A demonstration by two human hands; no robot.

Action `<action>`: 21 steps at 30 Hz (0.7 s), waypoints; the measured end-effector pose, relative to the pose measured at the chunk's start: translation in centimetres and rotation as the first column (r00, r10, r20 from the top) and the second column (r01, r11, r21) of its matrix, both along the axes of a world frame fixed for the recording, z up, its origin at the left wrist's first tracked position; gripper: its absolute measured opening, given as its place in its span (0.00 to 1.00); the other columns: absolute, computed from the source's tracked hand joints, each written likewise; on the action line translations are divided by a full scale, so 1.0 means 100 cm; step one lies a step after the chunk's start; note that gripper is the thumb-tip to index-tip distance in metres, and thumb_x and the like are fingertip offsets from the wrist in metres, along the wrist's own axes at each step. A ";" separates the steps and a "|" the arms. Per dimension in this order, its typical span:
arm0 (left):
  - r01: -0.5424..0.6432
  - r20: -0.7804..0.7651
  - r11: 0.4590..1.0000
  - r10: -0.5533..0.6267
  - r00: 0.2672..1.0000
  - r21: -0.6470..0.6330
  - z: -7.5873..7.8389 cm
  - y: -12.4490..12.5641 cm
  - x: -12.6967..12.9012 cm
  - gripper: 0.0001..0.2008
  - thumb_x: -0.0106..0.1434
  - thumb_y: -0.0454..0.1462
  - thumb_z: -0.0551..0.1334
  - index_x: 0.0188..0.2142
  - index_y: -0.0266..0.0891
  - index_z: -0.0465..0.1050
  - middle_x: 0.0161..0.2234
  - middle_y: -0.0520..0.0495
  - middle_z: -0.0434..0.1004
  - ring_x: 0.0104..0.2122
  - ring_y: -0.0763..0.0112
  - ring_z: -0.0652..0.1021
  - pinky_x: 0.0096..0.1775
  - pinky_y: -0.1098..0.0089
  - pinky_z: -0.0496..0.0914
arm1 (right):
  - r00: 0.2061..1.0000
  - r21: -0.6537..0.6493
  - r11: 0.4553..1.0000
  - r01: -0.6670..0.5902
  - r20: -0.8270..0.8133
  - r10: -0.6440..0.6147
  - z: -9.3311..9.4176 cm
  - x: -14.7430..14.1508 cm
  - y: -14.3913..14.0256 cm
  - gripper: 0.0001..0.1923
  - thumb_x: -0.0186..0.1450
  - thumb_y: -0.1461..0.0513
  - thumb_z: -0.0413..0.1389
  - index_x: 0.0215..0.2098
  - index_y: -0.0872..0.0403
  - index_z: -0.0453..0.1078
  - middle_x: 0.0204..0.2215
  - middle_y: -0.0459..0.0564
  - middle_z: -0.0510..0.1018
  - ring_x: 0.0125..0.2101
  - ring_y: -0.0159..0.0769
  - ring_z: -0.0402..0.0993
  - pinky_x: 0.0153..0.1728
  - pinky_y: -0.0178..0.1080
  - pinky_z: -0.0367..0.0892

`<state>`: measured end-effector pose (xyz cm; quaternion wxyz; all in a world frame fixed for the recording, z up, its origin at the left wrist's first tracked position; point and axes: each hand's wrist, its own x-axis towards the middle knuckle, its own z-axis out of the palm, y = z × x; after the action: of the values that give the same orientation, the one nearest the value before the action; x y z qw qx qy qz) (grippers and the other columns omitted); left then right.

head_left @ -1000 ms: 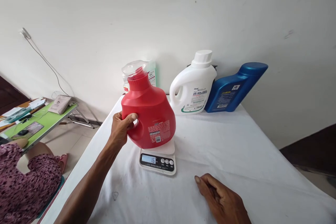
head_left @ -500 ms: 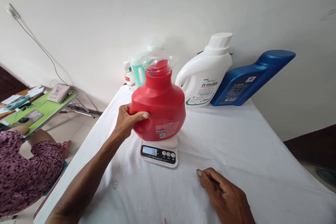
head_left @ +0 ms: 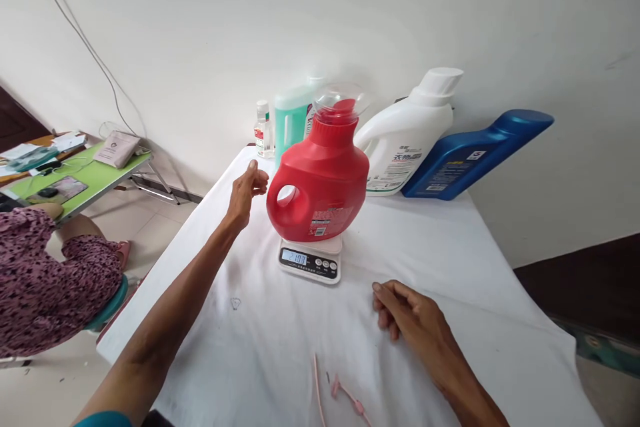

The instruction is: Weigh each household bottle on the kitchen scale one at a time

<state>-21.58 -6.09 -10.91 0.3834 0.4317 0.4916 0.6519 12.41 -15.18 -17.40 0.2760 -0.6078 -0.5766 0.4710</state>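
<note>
A red detergent jug [head_left: 325, 180] stands upright on a white digital kitchen scale [head_left: 313, 273], its handle facing left. A clear plastic funnel or dish [head_left: 340, 100] sits over the jug's neck. The lit display [head_left: 295, 257] shows digits that look like 2103. Just left of the handle, my left hand [head_left: 246, 197] is empty, with the thumb up and the fingers loosely bent, apart from the jug. Low on the right, my right hand [head_left: 413, 313] is over the white cloth with its fingers curled and thumb against them; nothing shows in it.
Behind the jug stand a small clear bottle [head_left: 262, 130] and a green bottle [head_left: 291, 123]. A white detergent jug [head_left: 405, 140] and a blue bottle [head_left: 465, 157] lean back right. A pink cord [head_left: 345, 393] lies in front. At left, a person in patterned clothing [head_left: 60, 273] sits by a green table [head_left: 95, 177].
My left hand has let go of the red jug and moved left of its handle. The scale reading has jumped from 16 to a four-digit number. The view has shifted, showing the pink cord.
</note>
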 end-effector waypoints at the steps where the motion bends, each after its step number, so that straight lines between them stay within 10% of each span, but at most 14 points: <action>1: -0.073 0.045 0.996 0.075 0.996 -0.043 -0.009 0.003 -0.002 0.34 0.61 0.67 0.63 0.27 0.38 0.72 0.27 0.48 0.72 0.28 0.71 0.72 0.33 0.69 0.68 | 0.999 0.015 1.000 0.022 -0.029 -0.022 0.004 -0.003 0.005 0.29 0.65 0.37 0.58 0.25 0.52 0.71 0.19 0.46 0.73 0.19 0.33 0.67 0.22 0.36 0.65; 9: -0.111 -0.062 0.989 0.106 0.992 -0.094 -0.071 -0.002 -0.003 0.34 0.63 0.67 0.62 0.22 0.40 0.66 0.17 0.54 0.62 0.20 0.75 0.63 0.26 0.69 0.58 | 0.849 0.214 0.865 0.453 -0.399 -0.346 -0.003 -0.046 0.045 0.25 0.59 0.40 0.66 0.27 0.52 0.70 0.24 0.48 0.76 0.23 0.33 0.70 0.21 0.34 0.63; 21: -0.005 -0.234 0.992 -0.024 0.972 -0.125 -0.073 -0.005 -0.008 0.33 0.64 0.65 0.61 0.20 0.40 0.62 0.18 0.54 0.61 0.20 0.76 0.60 0.26 0.69 0.54 | 0.972 0.303 0.923 0.237 -0.075 -0.225 -0.014 -0.043 0.045 0.25 0.66 0.40 0.56 0.25 0.50 0.68 0.19 0.45 0.72 0.20 0.33 0.67 0.23 0.35 0.63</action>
<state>-22.34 -6.62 -18.18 0.3517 0.4835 0.5713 0.5623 8.11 -10.72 -18.80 0.4324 -0.6114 -0.5624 0.3506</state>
